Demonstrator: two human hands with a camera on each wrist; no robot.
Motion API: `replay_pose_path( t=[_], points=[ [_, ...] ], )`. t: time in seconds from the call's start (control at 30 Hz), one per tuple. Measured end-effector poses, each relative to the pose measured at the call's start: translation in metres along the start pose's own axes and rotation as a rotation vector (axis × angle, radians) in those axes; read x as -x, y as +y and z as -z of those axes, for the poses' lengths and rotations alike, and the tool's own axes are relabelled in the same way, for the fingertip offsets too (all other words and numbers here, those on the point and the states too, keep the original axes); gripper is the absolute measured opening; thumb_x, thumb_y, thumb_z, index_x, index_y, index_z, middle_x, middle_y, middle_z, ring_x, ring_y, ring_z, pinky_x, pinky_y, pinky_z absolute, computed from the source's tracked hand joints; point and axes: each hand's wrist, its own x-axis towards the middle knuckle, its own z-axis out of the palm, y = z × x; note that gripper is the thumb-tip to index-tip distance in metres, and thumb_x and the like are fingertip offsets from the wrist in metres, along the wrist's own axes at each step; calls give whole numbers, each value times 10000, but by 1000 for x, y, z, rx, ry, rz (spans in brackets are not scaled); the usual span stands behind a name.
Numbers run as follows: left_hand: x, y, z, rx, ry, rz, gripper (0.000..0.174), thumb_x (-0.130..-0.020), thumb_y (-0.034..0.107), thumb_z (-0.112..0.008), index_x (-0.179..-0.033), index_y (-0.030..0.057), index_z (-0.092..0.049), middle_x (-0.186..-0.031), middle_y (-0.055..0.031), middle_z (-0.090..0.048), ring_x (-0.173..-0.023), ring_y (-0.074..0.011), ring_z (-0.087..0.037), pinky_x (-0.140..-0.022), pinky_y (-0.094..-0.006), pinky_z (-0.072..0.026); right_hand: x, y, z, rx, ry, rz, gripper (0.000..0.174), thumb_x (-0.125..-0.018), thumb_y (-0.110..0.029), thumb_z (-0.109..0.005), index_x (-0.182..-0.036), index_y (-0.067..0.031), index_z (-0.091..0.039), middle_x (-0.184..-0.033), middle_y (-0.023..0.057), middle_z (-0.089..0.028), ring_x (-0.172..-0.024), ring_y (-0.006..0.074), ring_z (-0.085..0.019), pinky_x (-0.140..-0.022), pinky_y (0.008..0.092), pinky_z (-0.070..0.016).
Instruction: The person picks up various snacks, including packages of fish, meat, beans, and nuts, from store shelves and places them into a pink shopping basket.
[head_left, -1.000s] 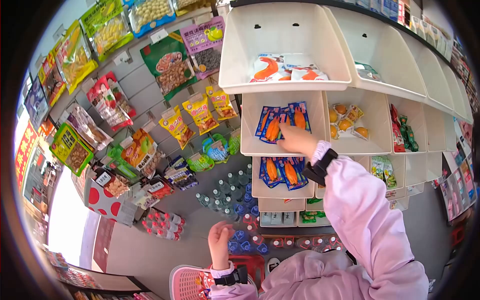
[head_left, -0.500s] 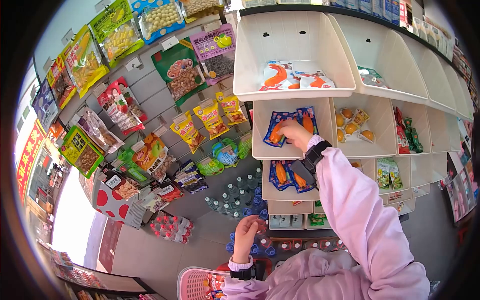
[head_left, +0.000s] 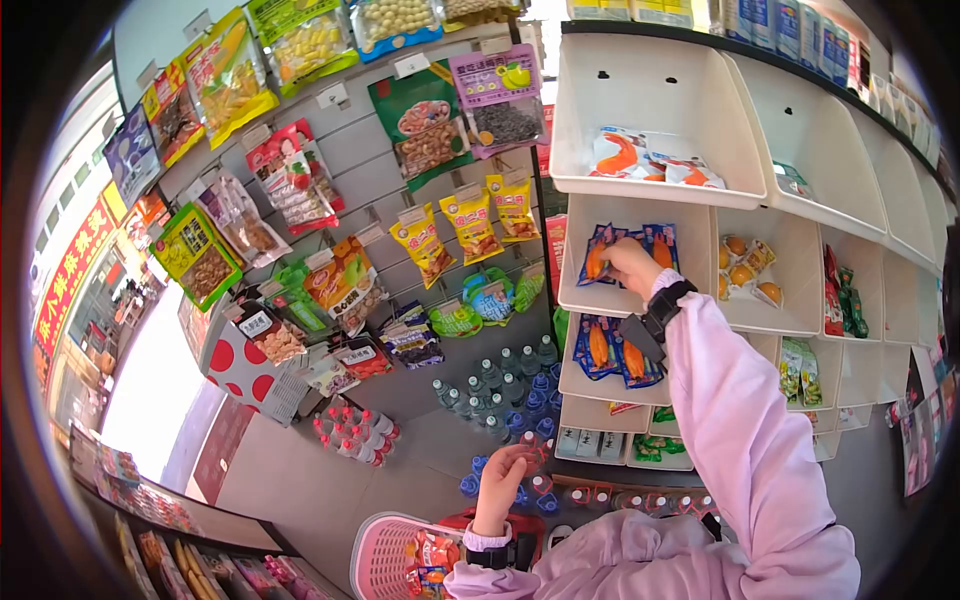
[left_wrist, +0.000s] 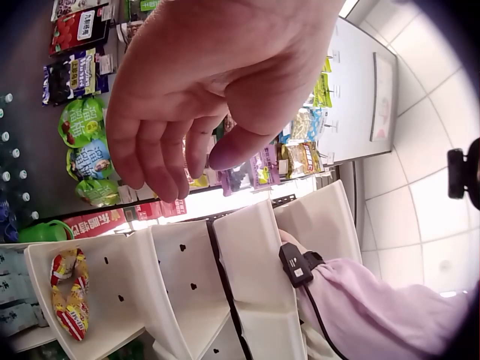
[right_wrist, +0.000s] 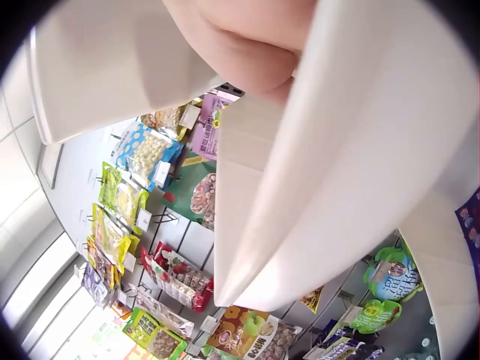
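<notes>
My right hand (head_left: 636, 266) reaches into a white bin (head_left: 640, 303) in the second row, fingertips at a blue snack packet (head_left: 596, 256) with an orange picture. A second such packet (head_left: 660, 245) lies behind the hand. In the right wrist view, the bin wall hides the fingers of my right hand (right_wrist: 247, 37); I cannot tell whether they pinch the packet. Held low over the floor, my left hand (head_left: 500, 487) has loosely bent fingers and nothing in it; the left wrist view shows the same hand (left_wrist: 210, 90) from the palm side.
Beside my left forearm is a pink basket (head_left: 372, 560) with red packets (head_left: 435, 555) inside. More blue packets (head_left: 612, 350) lie in the bin below. To the right, a bin holds round yellow snacks (head_left: 745, 265). Hanging snack bags (head_left: 425, 243) cover the left wall; bottles (head_left: 490, 385) stand beneath.
The head view has swung left, so the shelves sit farther right. My right hand stays in the same bin, its fingertips at the left-hand packet. My left hand stays low and unoccupied.
</notes>
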Motion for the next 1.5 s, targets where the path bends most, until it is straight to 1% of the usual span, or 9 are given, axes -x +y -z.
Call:
replay_pose_path(
  t=[0.17,0.37,0.6,0.8,1.03,1.27,1.37,1.43,1.5],
  points=[
    [18,-4,6,-12,19,8,255,-851,82,-453,-1079,-32,-466,-945,-102,-574,-855,-155,-554,-759,-274,-454,28,1,30,133,-48,222,205,-728,-56,-518,-905,39,-559,-797,71,-567,-612,130,-517,-530,264,-401],
    [24,-15,-11,141,-76,22,305,-881,197,-453,-1094,-21,-469,-957,-91,-567,-855,-153,-556,-783,-279,-448,151,8,26,-63,-66,443,326,-840,-107,-481,-1124,51,-467,-1071,103,-529,-974,161,-509,-865,280,-377],
    [47,-53,-8,835,-158,207,361,-876,265,-469,-1118,-1,-429,-963,-83,-558,-861,-159,-562,-782,-289,-453,251,132,-37,117,-462,-55,360,-775,-15,-539,-1120,49,-458,-1050,94,-539,-934,166,-538,-817,283,-430],
    [125,-116,50,670,171,245,388,-821,104,-544,-1167,21,-387,-1066,-73,-524,-969,-166,-532,-847,-312,-440,272,263,-95,115,-849,-444,379,-751,62,-527,-1118,59,-431,-1017,125,-529,-872,172,-568,-733,262,-478],
    [205,-161,99,735,543,334,325,-818,32,-500,-1131,18,-414,-1060,-82,-529,-940,-189,-555,-801,-329,-481,317,348,-149,655,-1244,1,419,-701,-115,-585,-1078,32,-477,-1017,190,-480,-971,300,-487,-822,340,-408],
    [216,-286,152,220,708,382,279,-731,14,-555,-999,0,-477,-881,-109,-565,-762,-233,-587,-657,-329,-496,302,322,-121,712,-1413,-32,336,-737,-136,-534,-1037,12,-510,-956,154,-542,-888,263,-535,-784,334,-426],
    [196,-264,153,472,733,626,197,-714,-12,-538,-897,25,-475,-762,-106,-530,-641,-236,-570,-538,-344,-483,287,294,-90,736,-1292,-58,308,-767,-147,-515,-1026,19,-516,-984,140,-555,-885,234,-549,-760,308,-445],
    [195,-257,151,908,695,488,149,-717,-34,-510,-837,37,-457,-711,-90,-503,-585,-213,-553,-455,-312,-449,275,256,-74,712,-1187,-40,301,-795,-163,-509,-1036,17,-510,-998,130,-555,-867,232,-557,-759,306,-447],
    [194,-245,148,564,845,532,143,-700,-48,-498,-810,25,-442,-702,-77,-494,-552,-169,-526,-419,-268,-410,265,222,-59,640,-1076,17,295,-807,-172,-507,-1042,7,-509,-998,128,-554,-854,231,-560,-753,307,-447]
  ],
)
